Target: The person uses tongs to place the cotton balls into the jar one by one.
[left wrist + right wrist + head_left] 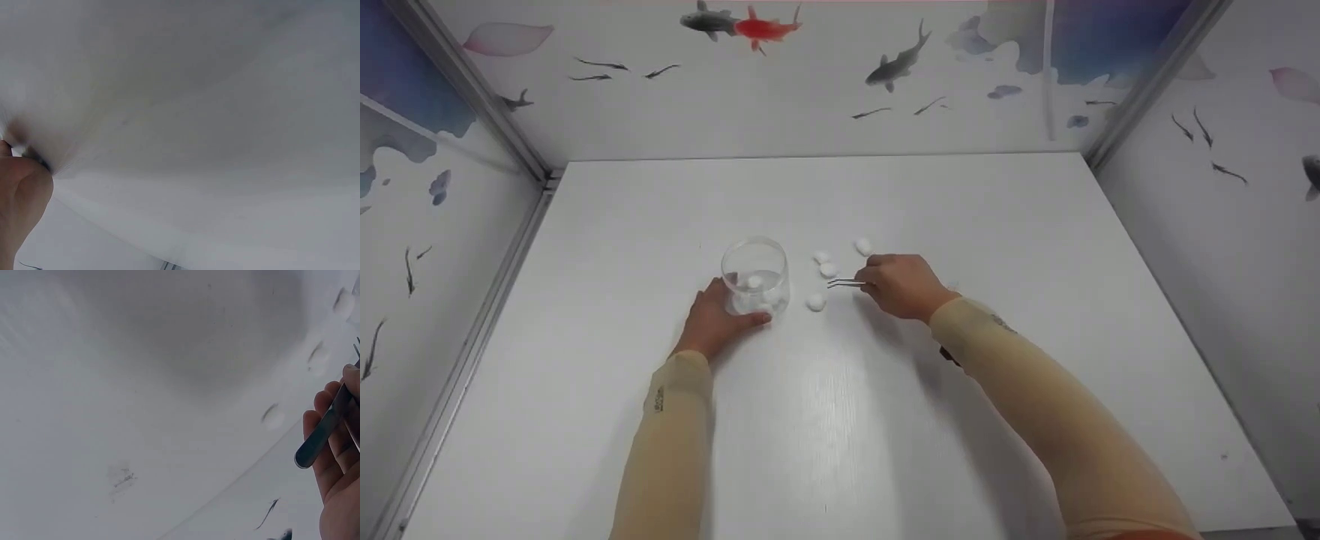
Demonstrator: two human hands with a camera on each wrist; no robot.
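Note:
My left hand [718, 321] grips a clear round jar [784, 283] from its left side, thumb across the front and fingers around the back. White cotton balls [754, 282] lie inside it. Metal tweezers [847, 283] are held in my right hand [906, 286], tips pointing left toward the jar, slightly parted with nothing seen between them. Several loose cotton balls [828, 270] lie between the jar and the right hand; one of them [863, 246] sits just beyond the knuckles. In the right wrist view the tweezers' rounded end [306, 455] sticks out past the fingers.
All this stands on a white table [825, 420]. A back wall [810, 112] painted with fish rises behind it, with similar panels at left [472, 262] and right [1207, 247]. Metal posts mark the back corners.

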